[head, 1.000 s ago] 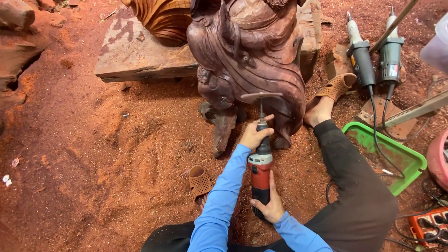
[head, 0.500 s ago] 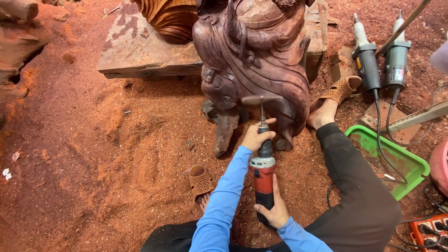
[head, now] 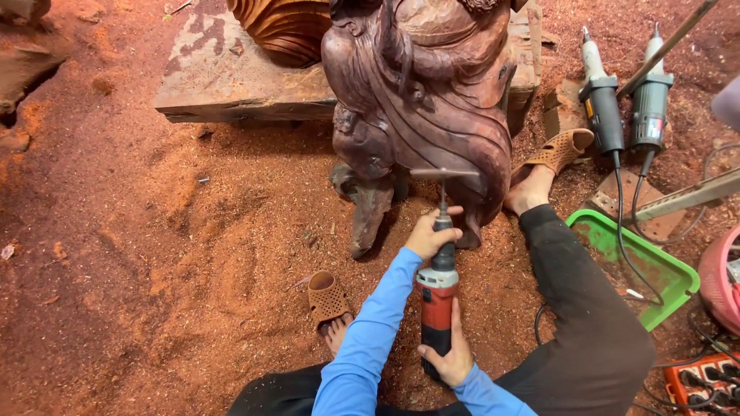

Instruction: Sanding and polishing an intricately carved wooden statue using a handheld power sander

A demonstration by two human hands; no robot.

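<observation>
Both hands are on the red die grinder [head: 437, 308], so here's how it sits. The left hand [head: 430, 231] is wrapped shut around the nose of the tool, right behind the long bit, steering it. The right hand [head: 451, 358] is closed around the back end of the body, down near the person's lap, carrying the weight. Blue sleeves on both arms.

Straight ahead of the left hand, the bit runs up to the big dark carved wooden statue [head: 424, 100], and the spinning head looks like a flat blur right at the lower folds of the carving. Can't tell for sure if it's actually biting in or just grazing the surface.

Compared with a second ago, the grip is the same and the bit has crept a touch higher on the folds, while the view has swung down and left a bit. So to me it reads as steady passes along that bottom section, not a repositioning.

Off to the right of the hands, past the dark trouser leg, there's a green tray [head: 655, 266], and further out two more grinders [head: 626, 100] lying on the sawdust. A brown sandal [head: 327, 296] sits just left of the left arm.
</observation>
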